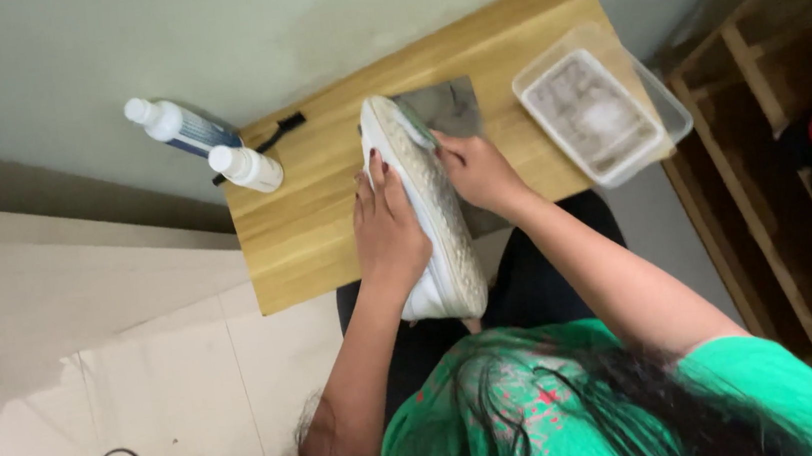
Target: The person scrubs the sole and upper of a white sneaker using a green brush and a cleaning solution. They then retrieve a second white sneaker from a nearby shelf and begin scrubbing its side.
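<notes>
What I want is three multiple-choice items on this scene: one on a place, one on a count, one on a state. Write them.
1. Where is the clear tub?
A) on the floor
B) at the right end of the table
C) in the person's lap

2. How many white bottles stand at the table's left edge?
A) one
B) two
C) four

3. How is the white shoe?
A) sole up, gripped by the left hand
B) lying untouched
C) inside the tub

Key:
1. B, the tub sits on the wood at the right.
2. B, two bottles stand together.
3. A, the sole faces up while the right hand presses a brush on it.
</notes>
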